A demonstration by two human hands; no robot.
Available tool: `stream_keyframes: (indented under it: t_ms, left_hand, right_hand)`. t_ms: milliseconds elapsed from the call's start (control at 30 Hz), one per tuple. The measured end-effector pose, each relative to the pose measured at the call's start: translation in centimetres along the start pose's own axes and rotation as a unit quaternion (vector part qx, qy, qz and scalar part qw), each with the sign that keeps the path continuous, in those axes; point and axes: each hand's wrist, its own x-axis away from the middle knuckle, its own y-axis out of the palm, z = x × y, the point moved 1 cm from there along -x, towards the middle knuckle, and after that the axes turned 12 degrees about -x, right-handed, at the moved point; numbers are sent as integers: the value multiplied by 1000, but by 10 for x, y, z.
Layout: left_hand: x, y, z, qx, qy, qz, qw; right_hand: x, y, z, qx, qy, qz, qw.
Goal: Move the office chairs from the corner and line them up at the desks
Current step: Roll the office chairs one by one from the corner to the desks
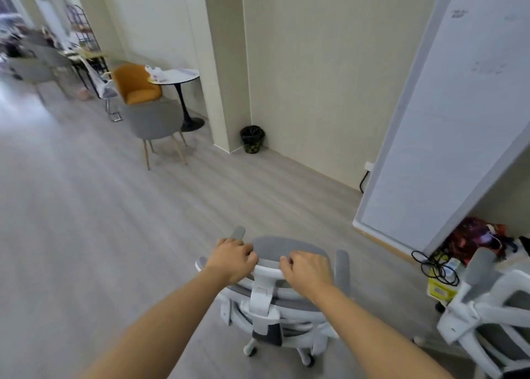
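Seen from above, the left hand (pixel 233 259) and right hand (pixel 309 269) curl their fingers over the top edge of a white and grey office chair (pixel 275 301) standing near on the wood floor (pixel 114 206); a second office chair (pixel 487 321) sits at the near right

Both arms outstretched; left hand (pixel 232 259) and right hand (pixel 308 271) curled, gripping

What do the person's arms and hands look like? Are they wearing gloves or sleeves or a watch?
No gloves, sleeves or watch show. The left hand and the right hand are both bare, and the forearms are bare right down to the bottom edge of the picture. I see no rings, bracelets or markings on them. The picture is a little blurry, so tiny details could be missed.
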Motion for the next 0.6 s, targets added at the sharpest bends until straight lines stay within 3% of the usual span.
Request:
stream_keyframes:
  t_ms: [267,600]
  left_hand:
    - [140,1,-79,-2,-137,-17,990]
    - [331,14,-161,-4,-303,-47,952]
  right_hand:
    - [37,48,-117,-30,-125,-56,990]
    - [94,106,-271,-41,-287,-140,947]
